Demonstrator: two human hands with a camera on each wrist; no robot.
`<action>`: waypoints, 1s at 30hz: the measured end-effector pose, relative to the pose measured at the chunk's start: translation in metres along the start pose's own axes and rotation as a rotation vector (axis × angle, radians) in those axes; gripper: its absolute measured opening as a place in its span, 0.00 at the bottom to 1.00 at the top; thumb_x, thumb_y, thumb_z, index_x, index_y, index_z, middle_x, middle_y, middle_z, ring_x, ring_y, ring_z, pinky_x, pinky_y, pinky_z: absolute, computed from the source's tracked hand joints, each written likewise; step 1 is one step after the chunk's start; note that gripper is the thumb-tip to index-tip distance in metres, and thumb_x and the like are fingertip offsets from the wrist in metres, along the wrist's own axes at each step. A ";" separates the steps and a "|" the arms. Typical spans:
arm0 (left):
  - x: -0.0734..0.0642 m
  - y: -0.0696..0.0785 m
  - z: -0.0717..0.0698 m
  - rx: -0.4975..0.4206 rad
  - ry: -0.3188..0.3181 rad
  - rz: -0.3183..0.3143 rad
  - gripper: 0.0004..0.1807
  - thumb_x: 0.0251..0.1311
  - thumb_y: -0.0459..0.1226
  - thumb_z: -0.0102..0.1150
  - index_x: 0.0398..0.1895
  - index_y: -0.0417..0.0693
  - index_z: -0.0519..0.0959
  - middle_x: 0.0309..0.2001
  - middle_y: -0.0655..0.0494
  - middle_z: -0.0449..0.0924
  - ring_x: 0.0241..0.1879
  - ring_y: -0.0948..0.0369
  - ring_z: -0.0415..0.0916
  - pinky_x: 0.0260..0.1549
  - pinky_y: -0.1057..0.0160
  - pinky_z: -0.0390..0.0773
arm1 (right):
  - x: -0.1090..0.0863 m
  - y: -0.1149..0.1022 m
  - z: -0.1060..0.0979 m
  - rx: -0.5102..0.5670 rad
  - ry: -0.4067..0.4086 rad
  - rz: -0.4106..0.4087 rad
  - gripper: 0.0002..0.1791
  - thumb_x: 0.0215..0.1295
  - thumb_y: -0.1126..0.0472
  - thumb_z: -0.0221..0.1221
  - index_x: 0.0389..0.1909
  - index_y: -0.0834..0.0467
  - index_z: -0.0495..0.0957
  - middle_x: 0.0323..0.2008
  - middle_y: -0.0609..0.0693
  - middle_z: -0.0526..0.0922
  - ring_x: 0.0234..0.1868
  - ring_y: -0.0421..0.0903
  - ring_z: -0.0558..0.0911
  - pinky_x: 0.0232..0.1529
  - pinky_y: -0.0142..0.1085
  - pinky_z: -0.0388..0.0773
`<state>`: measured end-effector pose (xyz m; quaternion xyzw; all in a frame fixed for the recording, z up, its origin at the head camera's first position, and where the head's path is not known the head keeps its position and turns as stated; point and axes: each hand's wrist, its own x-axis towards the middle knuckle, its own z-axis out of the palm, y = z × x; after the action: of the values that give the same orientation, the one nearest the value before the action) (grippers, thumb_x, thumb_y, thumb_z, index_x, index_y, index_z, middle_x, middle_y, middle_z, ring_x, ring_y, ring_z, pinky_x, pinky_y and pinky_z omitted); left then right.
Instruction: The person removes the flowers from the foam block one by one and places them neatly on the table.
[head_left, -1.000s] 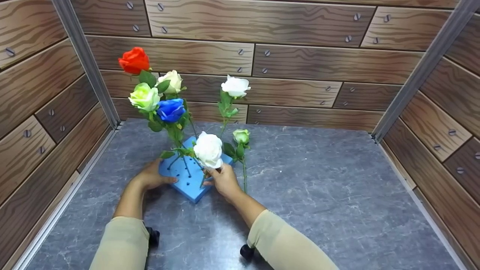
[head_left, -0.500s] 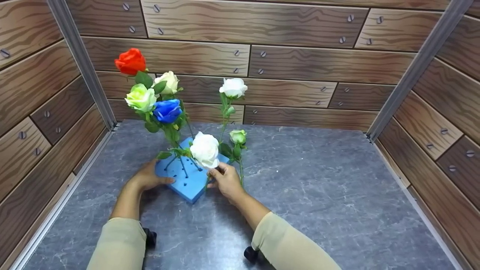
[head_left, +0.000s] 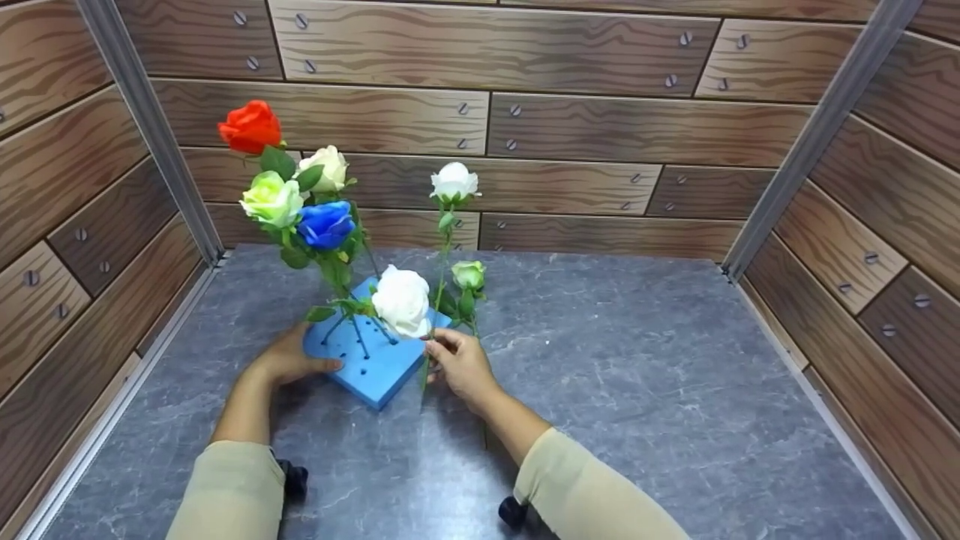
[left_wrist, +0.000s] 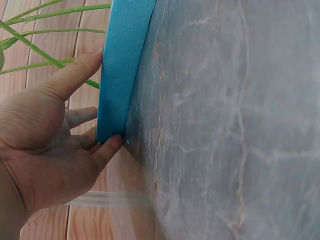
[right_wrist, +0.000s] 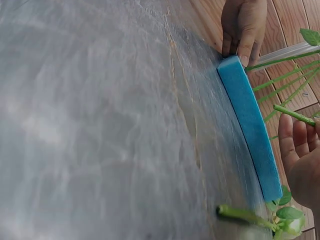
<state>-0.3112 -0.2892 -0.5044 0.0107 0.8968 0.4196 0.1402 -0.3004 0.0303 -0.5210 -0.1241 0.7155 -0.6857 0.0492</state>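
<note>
I see grey table (head_left: 637,390) stretching right of the blue block (head_left: 391,365); the left hand (head_left: 289,360), thumb on top, grips its left edge; beside its right edge, the right hand (head_left: 465,369) pinches a white rose (head_left: 454,181) by the stem.

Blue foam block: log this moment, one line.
left hand: gripping blue foam block; right hand: pinching tall white rose stem; stem end: outside block
</note>
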 end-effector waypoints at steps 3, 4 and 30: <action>-0.002 0.002 -0.001 -0.003 -0.011 -0.002 0.67 0.64 0.45 0.77 0.86 0.27 0.36 0.85 0.21 0.37 0.85 0.26 0.38 0.85 0.31 0.45 | -0.001 0.002 -0.003 -0.004 -0.001 0.003 0.15 0.81 0.65 0.59 0.59 0.70 0.84 0.34 0.49 0.83 0.29 0.39 0.81 0.31 0.37 0.90; -0.003 0.003 -0.001 -0.004 -0.014 -0.002 0.67 0.64 0.45 0.77 0.86 0.27 0.36 0.85 0.21 0.37 0.85 0.26 0.38 0.85 0.31 0.45 | -0.001 0.002 -0.004 -0.003 -0.002 0.005 0.15 0.81 0.64 0.60 0.59 0.71 0.83 0.34 0.48 0.83 0.29 0.39 0.81 0.32 0.38 0.90; 0.000 -0.002 -0.004 0.022 -0.006 0.013 0.66 0.61 0.45 0.80 0.85 0.25 0.42 0.84 0.20 0.43 0.84 0.25 0.42 0.84 0.30 0.49 | -0.014 0.000 -0.026 -0.065 0.013 0.055 0.14 0.81 0.66 0.59 0.59 0.69 0.84 0.33 0.47 0.82 0.30 0.39 0.81 0.32 0.40 0.91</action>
<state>-0.3117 -0.2938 -0.5032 0.0192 0.9008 0.4105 0.1401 -0.2930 0.0588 -0.5206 -0.1014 0.7408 -0.6614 0.0592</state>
